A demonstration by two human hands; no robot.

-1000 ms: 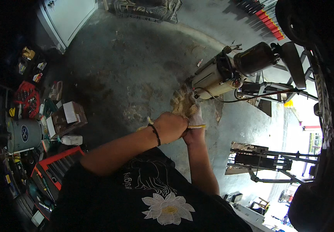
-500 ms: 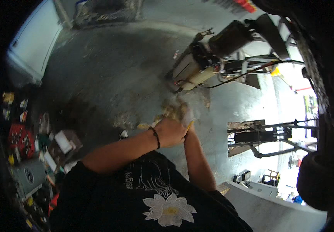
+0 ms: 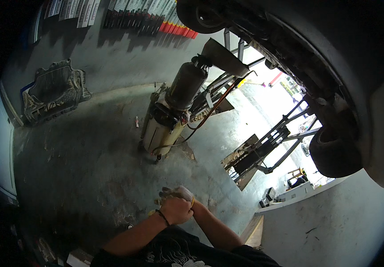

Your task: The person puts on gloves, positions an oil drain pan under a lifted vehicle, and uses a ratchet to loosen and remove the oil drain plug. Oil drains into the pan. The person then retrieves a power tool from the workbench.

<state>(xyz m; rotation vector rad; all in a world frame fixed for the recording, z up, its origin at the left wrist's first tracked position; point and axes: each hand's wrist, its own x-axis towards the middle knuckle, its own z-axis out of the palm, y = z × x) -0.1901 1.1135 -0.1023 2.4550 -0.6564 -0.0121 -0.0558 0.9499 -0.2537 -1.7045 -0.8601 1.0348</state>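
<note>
My left hand [image 3: 177, 210], bare with a dark band at the wrist, is closed at the yellow-edged cuff of a work glove. That pale, soiled work glove [image 3: 184, 193] covers my right hand [image 3: 174, 192]. Its fingers point left past my left hand and look stretched out, though small and partly hidden. Both hands meet in front of my body above the floor. A small yellowish patch shows beside my left wrist; I cannot make out what it is.
A waste-oil drainer [image 3: 161, 129] with a dark tank and hose stands ahead. A raised car [image 3: 334, 80] on lift arms [image 3: 263, 153] fills the right. A metal engine part [image 3: 54, 91] leans on the far wall. A low white wall [image 3: 316, 222] is at near right.
My view has tilted up and swung, showing more of the far wall and the car. My left hand stays closed at the glove's cuff on my right wrist.
</note>
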